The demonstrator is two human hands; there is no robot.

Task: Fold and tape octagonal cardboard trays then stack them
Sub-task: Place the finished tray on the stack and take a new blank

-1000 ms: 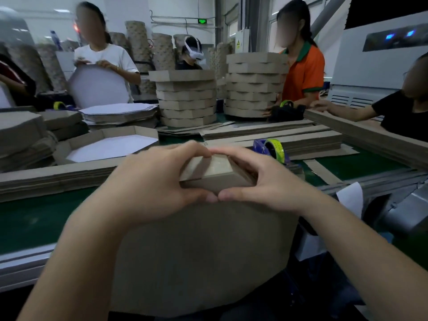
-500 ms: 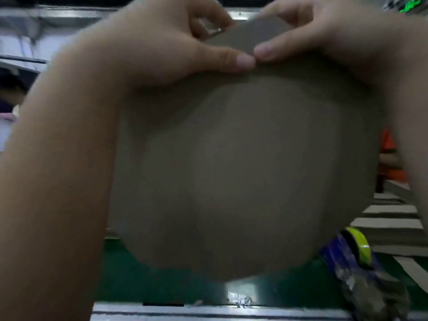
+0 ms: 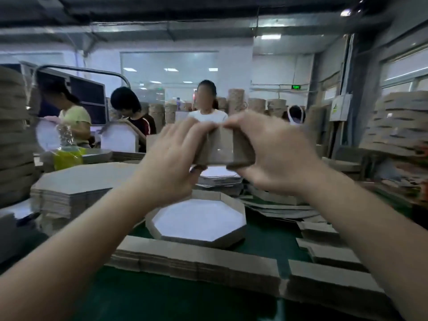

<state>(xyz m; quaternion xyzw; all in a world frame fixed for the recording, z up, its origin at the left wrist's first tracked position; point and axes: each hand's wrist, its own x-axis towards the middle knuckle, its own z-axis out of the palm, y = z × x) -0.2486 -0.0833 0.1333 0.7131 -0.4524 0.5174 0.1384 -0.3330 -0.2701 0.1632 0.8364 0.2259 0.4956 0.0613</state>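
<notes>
I hold a brown cardboard tray (image 3: 221, 147) up at arm's length, its side wall facing me. My left hand (image 3: 171, 158) grips its left end and my right hand (image 3: 273, 154) grips its right end, fingers curled over the top edge. Most of the held tray is hidden behind my hands. Below it, a folded octagonal tray (image 3: 222, 238) with a white inside lies on the green table (image 3: 266, 237).
Stacks of flat octagonal blanks (image 3: 76, 181) lie at left, and long folded cardboard strips (image 3: 196, 262) across the front. Finished trays are piled high at right (image 3: 398, 126) and far left (image 3: 11, 135). Three people work across the table. A yellow-green bag (image 3: 67, 156) stands back left.
My hands have lifted the cardboard from close over the near table edge to arm's length above the table. The view has swung up and to the left.
</notes>
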